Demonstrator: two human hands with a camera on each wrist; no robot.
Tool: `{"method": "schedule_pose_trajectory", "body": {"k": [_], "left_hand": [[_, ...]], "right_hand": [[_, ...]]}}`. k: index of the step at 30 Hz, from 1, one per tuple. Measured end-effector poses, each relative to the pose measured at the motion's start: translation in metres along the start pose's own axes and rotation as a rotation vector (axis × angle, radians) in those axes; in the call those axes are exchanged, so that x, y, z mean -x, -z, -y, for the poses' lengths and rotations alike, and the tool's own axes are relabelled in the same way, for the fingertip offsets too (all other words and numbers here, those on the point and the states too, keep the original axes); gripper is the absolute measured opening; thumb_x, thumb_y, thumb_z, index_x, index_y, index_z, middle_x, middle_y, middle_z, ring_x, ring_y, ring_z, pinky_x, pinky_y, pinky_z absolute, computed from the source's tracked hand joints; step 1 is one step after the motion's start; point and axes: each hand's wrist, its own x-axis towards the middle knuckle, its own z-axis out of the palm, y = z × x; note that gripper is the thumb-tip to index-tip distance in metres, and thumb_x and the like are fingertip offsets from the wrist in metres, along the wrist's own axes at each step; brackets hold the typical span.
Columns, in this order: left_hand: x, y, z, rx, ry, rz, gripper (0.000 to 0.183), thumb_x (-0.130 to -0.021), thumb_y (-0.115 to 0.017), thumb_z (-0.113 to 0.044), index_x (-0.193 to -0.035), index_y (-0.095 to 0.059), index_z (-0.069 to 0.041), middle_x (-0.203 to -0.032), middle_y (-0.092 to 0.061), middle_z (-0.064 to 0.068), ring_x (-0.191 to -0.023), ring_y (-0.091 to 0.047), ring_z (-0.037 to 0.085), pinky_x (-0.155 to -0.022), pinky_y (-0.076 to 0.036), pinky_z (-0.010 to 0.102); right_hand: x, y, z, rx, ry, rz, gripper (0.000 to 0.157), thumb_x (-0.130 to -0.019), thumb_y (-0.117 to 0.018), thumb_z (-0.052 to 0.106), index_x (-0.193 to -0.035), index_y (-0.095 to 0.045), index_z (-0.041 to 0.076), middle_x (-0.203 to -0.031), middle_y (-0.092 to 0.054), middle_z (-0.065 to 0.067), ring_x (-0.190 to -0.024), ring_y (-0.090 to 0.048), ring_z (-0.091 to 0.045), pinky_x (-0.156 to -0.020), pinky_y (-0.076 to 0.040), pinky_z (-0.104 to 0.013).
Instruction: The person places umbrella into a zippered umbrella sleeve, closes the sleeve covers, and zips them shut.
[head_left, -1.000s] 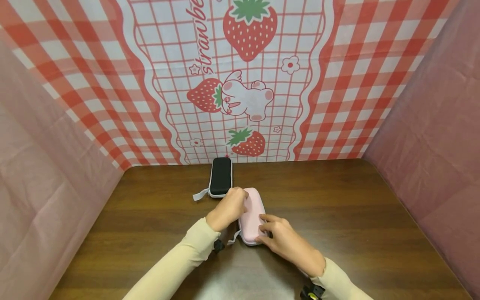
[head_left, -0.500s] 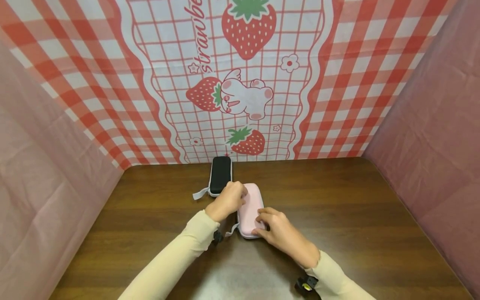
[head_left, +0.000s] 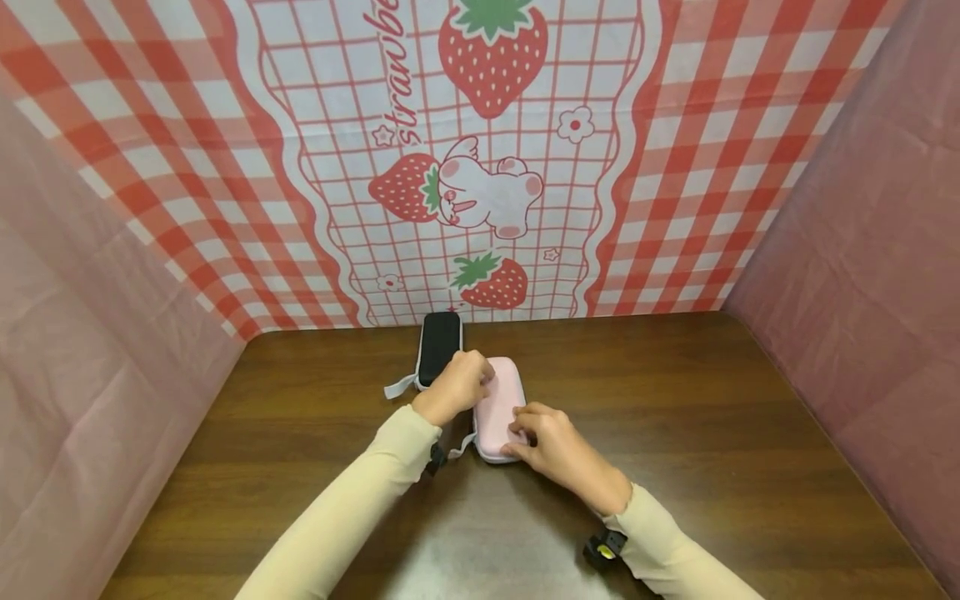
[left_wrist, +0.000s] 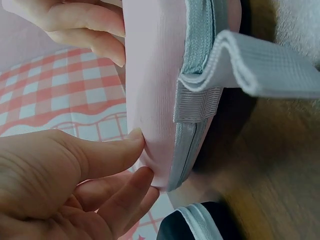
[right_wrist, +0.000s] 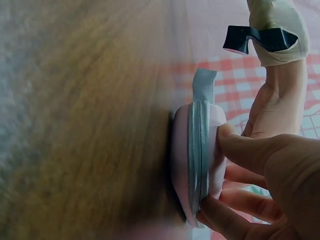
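A pink zip case (head_left: 498,412), with a grey zip and a grey pull strap (left_wrist: 205,92), lies flat on the wooden table. My left hand (head_left: 457,385) holds its far left part, thumb and fingertips on the pink shell in the left wrist view. At the near right end my right hand (head_left: 558,446) grips the case; in the right wrist view its thumb (right_wrist: 240,142) lies on the upper shell and a finger reaches the zip. Just beyond my left hand lies a black zip case (head_left: 441,343) with a light grey strap, its near right part hidden by that hand.
The wooden table (head_left: 712,433) ends at a red-and-white checked cloth (head_left: 690,167) printed with strawberries. Pink cloth walls (head_left: 862,292) stand on both sides. The black case lies close to the back cloth.
The pink case has slid away from me, toward the back cloth and slightly left, with both hands staying on it. The black case lies where it was.
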Motion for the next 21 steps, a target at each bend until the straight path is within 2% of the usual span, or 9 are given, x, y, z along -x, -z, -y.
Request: {"method": "schedule_pose_trajectory", "body": {"k": [4, 9, 13, 16, 21], "left_hand": [[-0.005, 0.001, 0.002, -0.003, 0.027, 0.013, 0.007, -0.085, -0.077, 0.004, -0.084, -0.078, -0.003, -0.096, -0.077, 0.012, -0.088, -0.068, 0.021, -0.065, -0.05, 0.027], [-0.01, 0.002, 0.003, -0.03, 0.049, 0.02, 0.008, -0.083, -0.078, 0.003, -0.087, -0.079, -0.004, -0.093, -0.075, 0.01, -0.082, -0.059, 0.019, -0.068, -0.048, 0.029], [-0.015, 0.003, 0.004, -0.031, 0.058, 0.016, 0.01, -0.083, -0.077, 0.004, -0.09, -0.079, -0.004, -0.095, -0.075, 0.01, -0.085, -0.06, 0.021, -0.07, -0.05, 0.031], [-0.017, 0.003, 0.005, -0.021, 0.073, 0.014, 0.016, -0.084, -0.076, 0.004, -0.098, -0.081, -0.004, -0.103, -0.077, 0.01, -0.094, -0.067, 0.023, -0.075, -0.054, 0.032], [-0.02, 0.003, 0.007, -0.006, 0.095, 0.007, 0.024, -0.084, -0.076, 0.004, -0.106, -0.08, -0.003, -0.111, -0.077, 0.012, -0.107, -0.071, 0.027, -0.083, -0.058, 0.035]], "right_hand": [[-0.003, 0.0, -0.003, 0.005, -0.023, 0.021, 0.026, -0.073, -0.093, 0.015, -0.085, -0.074, 0.002, -0.096, -0.072, -0.015, -0.088, -0.073, -0.026, -0.074, -0.06, -0.034], [-0.007, 0.001, -0.006, -0.008, -0.046, 0.027, 0.027, -0.073, -0.093, 0.015, -0.088, -0.076, 0.001, -0.098, -0.072, -0.016, -0.088, -0.072, -0.027, -0.074, -0.06, -0.034], [-0.009, 0.0, -0.009, -0.028, -0.068, 0.018, 0.026, -0.073, -0.093, 0.013, -0.088, -0.076, 0.0, -0.098, -0.073, -0.017, -0.093, -0.073, -0.03, -0.078, -0.061, -0.038], [-0.011, -0.001, -0.011, -0.029, -0.084, 0.016, 0.025, -0.073, -0.093, 0.013, -0.088, -0.077, 0.001, -0.099, -0.073, -0.016, -0.095, -0.073, -0.031, -0.08, -0.061, -0.038], [-0.013, -0.003, -0.015, -0.028, -0.107, 0.022, 0.025, -0.074, -0.093, 0.014, -0.088, -0.077, 0.002, -0.096, -0.071, -0.012, -0.085, -0.069, -0.024, -0.075, -0.058, -0.034]]}}
